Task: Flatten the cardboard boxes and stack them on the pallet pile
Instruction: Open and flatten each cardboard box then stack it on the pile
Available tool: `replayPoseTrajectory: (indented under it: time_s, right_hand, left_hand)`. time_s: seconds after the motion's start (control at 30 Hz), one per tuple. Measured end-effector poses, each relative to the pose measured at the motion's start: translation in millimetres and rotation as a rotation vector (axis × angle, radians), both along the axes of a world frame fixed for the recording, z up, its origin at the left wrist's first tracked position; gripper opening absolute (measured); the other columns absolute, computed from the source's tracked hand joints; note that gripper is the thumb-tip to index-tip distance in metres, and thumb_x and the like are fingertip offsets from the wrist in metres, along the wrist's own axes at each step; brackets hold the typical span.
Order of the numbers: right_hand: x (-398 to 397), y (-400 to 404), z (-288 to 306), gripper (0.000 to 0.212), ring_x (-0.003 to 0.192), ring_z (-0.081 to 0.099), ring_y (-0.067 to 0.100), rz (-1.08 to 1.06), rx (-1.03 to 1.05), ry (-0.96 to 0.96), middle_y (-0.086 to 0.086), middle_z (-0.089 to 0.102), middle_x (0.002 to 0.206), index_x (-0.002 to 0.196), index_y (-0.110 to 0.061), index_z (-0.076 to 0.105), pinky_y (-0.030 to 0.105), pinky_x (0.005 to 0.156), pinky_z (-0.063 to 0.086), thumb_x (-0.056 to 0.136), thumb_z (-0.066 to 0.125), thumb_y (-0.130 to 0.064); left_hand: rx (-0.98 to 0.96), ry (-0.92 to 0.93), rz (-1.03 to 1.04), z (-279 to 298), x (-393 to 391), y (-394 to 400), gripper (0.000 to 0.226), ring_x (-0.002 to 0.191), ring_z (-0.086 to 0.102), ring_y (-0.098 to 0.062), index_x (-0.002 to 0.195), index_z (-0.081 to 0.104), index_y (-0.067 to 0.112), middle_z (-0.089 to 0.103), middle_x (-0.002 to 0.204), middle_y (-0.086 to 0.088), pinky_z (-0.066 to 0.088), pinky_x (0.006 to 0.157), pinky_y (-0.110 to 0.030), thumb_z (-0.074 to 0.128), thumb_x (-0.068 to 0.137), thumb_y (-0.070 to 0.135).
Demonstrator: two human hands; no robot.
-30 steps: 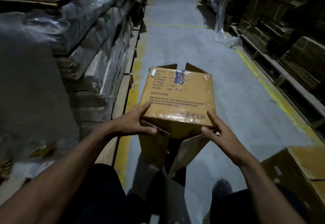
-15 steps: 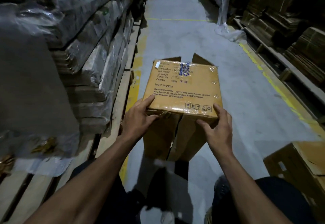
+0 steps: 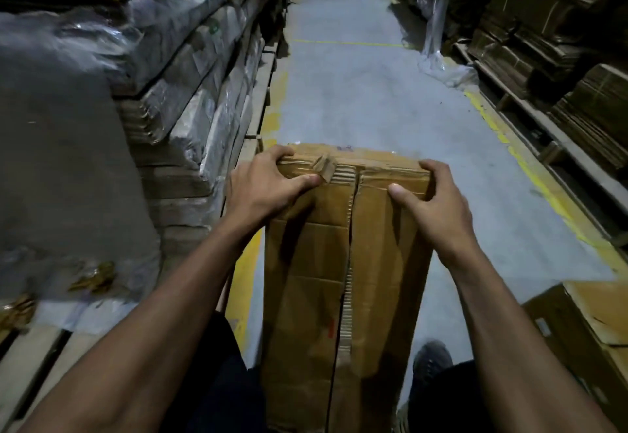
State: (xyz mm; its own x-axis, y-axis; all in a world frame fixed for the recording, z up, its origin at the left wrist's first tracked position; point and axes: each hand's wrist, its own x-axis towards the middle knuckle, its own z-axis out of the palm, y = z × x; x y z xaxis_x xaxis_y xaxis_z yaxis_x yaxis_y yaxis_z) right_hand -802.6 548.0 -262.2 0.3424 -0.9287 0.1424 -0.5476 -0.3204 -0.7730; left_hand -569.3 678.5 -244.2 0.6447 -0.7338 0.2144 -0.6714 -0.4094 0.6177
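now both hands, left [image 3: 268, 188] and right [image 3: 430, 201], grip the cardboard box [image 3: 339, 283], its long axis running away from the person.

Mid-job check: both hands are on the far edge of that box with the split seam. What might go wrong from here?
1. The left hand and right hand grip only the far edge of the cardboard box; the flaps along the open centre seam may spring apart.
2. Torn tape at that edge could peel and loosen the grip.
3. A shoe and another box sit close by, so a dropped box may land on the foot or snag.
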Motion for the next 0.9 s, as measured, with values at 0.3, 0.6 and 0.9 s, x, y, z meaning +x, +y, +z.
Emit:
replayPoseTrajectory:
  time_s: [0.3,0.6,0.9]
  right_hand:
    - [27,-3,-54,0.082,0.131,0.051,0.030,-0.167,0.252,-0.225,0.005,0.050,0.147,0.156,-0.029,0.020,0.044,0.104,0.044,0.091,0.060,-0.060]
    - [-5,39,-157,0.073,0.110,0.056,0.021,-0.295,0.505,-0.251,0.001,0.058,0.130,0.143,-0.026,0.044,0.039,0.096,0.048,0.084,0.063,-0.064]
    - [-8,29,-206,0.085,0.130,0.048,0.034,-0.285,0.671,-0.056,0.005,0.048,0.145,0.153,-0.035,0.020,0.053,0.109,0.041,0.086,0.066,-0.062]
  left_hand:
    - [-0.142,0.320,0.120,-52,-16,-29,0.098,0.136,0.042,-0.036,0.158,0.004,0.031,0.036,0.157,-0.007,0.034,0.108,-0.043,0.064,0.086,0.060]
    - [0.065,0.623,0.211,-169,-41,8,0.056,0.104,0.063,-0.025,0.111,0.055,0.024,0.063,0.101,0.005,0.050,0.087,-0.035,0.067,0.079,0.067]
    - [0.348,0.736,0.169,-245,-42,18,0.093,0.111,0.060,-0.032,0.131,0.051,0.014,0.060,0.124,-0.008,0.052,0.094,-0.049,0.057,0.070,0.083]
